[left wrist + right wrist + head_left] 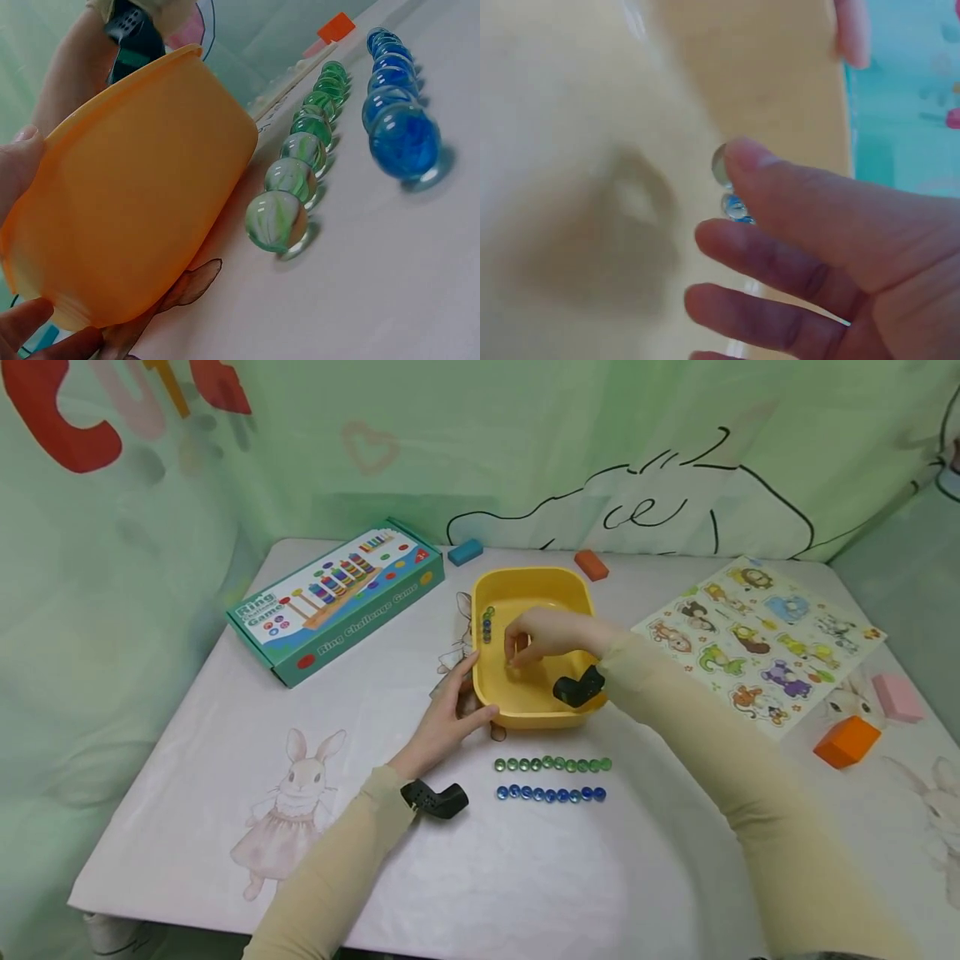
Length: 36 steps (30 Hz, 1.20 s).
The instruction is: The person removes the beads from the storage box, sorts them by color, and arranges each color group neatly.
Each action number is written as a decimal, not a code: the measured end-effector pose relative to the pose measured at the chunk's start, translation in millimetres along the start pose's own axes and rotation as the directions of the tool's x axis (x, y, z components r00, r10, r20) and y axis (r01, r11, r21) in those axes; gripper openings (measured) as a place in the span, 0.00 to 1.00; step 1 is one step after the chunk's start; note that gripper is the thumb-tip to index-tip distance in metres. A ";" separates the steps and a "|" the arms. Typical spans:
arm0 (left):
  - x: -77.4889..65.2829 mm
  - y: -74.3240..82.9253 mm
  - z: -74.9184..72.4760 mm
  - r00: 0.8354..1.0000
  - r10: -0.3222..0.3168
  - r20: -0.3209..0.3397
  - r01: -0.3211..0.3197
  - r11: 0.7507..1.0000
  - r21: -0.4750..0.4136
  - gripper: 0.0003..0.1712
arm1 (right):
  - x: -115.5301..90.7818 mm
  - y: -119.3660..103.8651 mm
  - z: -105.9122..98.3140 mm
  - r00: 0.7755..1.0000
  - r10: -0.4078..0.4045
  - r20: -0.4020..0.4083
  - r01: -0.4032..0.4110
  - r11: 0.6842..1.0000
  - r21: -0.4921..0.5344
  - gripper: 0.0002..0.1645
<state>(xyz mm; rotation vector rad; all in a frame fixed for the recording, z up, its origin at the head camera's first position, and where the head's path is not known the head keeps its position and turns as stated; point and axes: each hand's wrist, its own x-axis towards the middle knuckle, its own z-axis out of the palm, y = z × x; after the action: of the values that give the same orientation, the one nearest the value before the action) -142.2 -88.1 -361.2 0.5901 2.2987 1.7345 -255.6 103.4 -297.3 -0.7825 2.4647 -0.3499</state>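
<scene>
My left hand (444, 720) grips the near left corner of a yellow plastic tub (540, 720), thumb on the front wall and fingers along the left side. Inside the tub, my right hand (543, 635) reaches low over the floor. Its thumb and a hidden finger appear to pinch a pale greenish marble (719, 165), partly covered by the thumb tip. Several small marbles (487, 627), green and blue, form a short line by the tub's left wall. In front of the tub lie a row of green marbles (536, 764) and a row of blue marbles (551, 795).
A green Ring Challenge Game box (337, 597) lies at the back left. Near the back edge are a blue block (465, 552) and a red-orange block (591, 565). An animal sticker sheet (757, 635), an orange block (847, 742) and a pink block (897, 697) lie to the right.
</scene>
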 end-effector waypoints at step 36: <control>9.3 -37.2 7.0 0.999 0.039 -0.023 -0.040 0.998 -0.043 0.44 | -150.7 56.5 52.3 0.944 -0.080 -0.320 0.203 0.907 0.370 0.06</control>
<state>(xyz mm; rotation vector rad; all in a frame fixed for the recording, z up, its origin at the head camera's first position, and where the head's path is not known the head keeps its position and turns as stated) -155.0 -86.5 -397.9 0.6152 2.2723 1.8129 -148.0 233.9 -301.6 -0.7776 2.4810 -1.0619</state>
